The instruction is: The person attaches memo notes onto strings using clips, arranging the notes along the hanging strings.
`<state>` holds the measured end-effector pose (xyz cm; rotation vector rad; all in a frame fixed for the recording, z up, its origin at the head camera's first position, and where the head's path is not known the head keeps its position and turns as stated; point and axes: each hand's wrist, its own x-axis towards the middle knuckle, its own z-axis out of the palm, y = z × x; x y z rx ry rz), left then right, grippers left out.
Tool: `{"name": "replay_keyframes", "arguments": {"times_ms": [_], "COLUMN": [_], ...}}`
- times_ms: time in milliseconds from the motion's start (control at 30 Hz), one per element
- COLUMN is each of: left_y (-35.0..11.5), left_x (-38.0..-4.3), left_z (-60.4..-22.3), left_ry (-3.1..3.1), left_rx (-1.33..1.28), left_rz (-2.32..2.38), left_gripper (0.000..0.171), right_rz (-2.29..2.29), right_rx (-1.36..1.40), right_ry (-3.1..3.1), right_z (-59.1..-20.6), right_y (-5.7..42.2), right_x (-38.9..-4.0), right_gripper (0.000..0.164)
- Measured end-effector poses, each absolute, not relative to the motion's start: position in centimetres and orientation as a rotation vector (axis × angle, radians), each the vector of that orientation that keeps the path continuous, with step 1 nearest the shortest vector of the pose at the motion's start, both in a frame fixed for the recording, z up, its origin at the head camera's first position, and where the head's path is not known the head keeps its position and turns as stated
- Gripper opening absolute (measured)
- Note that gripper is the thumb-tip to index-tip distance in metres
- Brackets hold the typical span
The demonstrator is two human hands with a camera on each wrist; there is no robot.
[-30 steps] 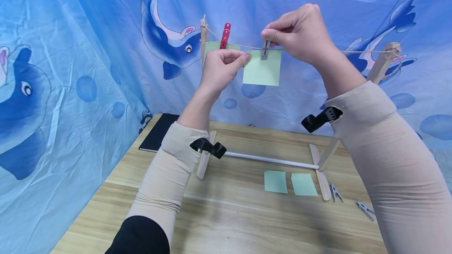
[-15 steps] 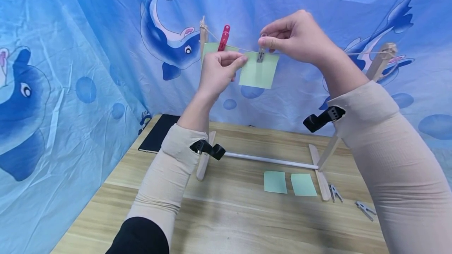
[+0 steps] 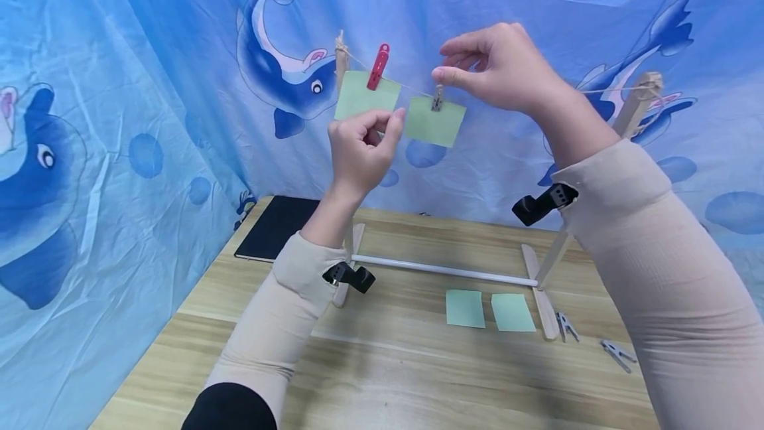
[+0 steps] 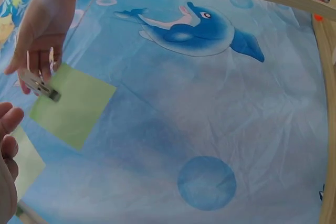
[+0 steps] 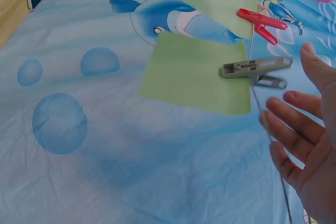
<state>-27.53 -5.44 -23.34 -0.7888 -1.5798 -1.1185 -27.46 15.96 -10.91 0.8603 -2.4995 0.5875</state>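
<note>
A grey clothespin (image 5: 257, 66) clips a green paper note (image 3: 436, 121) to a thin string. My right hand (image 3: 504, 68) is just off the clothespin's handles; in the right wrist view its thumb and fingers stand apart with a gap to the pin. My left hand (image 3: 364, 154) is below and left of this note, fingers loosely bent and holding nothing. Just behind it, a red clothespin (image 3: 379, 66) holds another green note (image 3: 364, 95) on the string. In the left wrist view, the left fingers (image 4: 9, 121) show at the left edge, apart from the nearer note.
Two green notes (image 3: 465, 308) lie on the wooden table (image 3: 382, 377), with two grey clothespins (image 3: 567, 327) to their right. The string runs between wooden posts (image 3: 638, 105) joined low down by a white rod (image 3: 444, 269). A black notebook (image 3: 277, 227) lies back left.
My left hand has let go of the note's corner and moved down and left. My right fingers have opened off the grey clothespin, which stays clipped; note and string hang lower.
</note>
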Motion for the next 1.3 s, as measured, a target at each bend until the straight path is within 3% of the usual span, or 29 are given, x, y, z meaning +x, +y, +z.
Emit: {"name": "replay_keyframes", "arguments": {"times_ms": [400,600,767,967,1300], "left_y": [-6.6,-6.3,-5.6,-4.5,-2.4], "left_x": [-26.4,-25.6,-25.0,-24.3,-23.4], "left_z": [-27.7,-31.9,-35.8,-40.1,-46.3], "left_ry": [-1.782,-2.055,-2.273,-2.485,-2.727], "left_rx": [-1.088,-1.172,-1.154,-1.089,-1.056], "left_rz": [-1.035,-0.976,-0.942,-0.949,-0.996], "left_gripper": [0.024,0.017,0.017,0.027,0.035], "right_rz": [0.611,0.807,0.853,0.883,0.927], "right_rx": [0.969,0.993,1.064,0.893,0.361], "right_ry": [-1.776,-1.624,-1.766,-2.014,-2.361], "right_z": [-14.0,-18.8,-24.6,-32.2,-41.8], "right_y": [18.1,19.6,22.5,27.4,34.0], "right_x": [-25.9,-24.4,-23.5,-22.1,-18.2], "right_gripper": [0.04,0.058,0.053,0.018,0.018]}}
